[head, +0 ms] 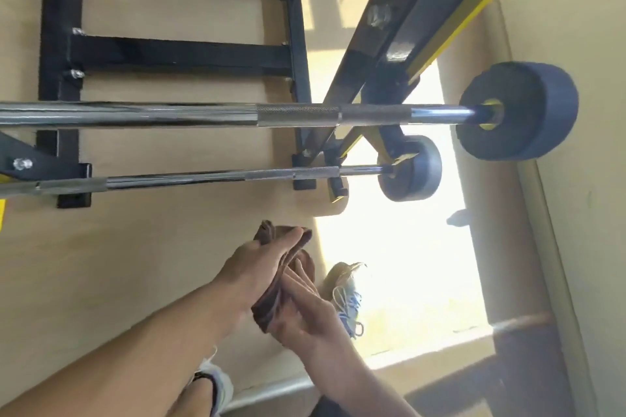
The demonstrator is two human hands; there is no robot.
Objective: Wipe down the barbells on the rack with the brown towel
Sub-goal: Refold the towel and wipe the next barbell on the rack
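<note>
Hands low centre of frame, both on the towel. Left hand lies along the cloth's left side, fingers mostly straight, tips reaching its top edge. Right hand presses from the right, fingers spread over the folds. Towel is brown, bunched and folded, sandwiched between the two palms; whether any finger curls under it, cannot tell.

Below and right of the hands: a shoe with blue laces on the floor, partly in a bright sun patch. Second shoe at bottom centre, mostly hidden by the left forearm.

Further up: lower barbell runs across mid-frame, its small plate at right. Above it the upper barbell, thicker in view, chrome with a knurled section, ends in a large dark plate at upper right. Both sit on a black and yellow rack against the floor and wall. Towel touches neither bar; well apart from both.

Judgement: wiping not begun at this instant; cloth looks to be in folding or regripping.

Risks: a loose bundle held flat between palms could slip and drop. A thick wad may skate over the knurling rather than clean it. Pushing sideways on a bar could roll it in its hooks. Glare at right may hide grime near the plates.
</note>
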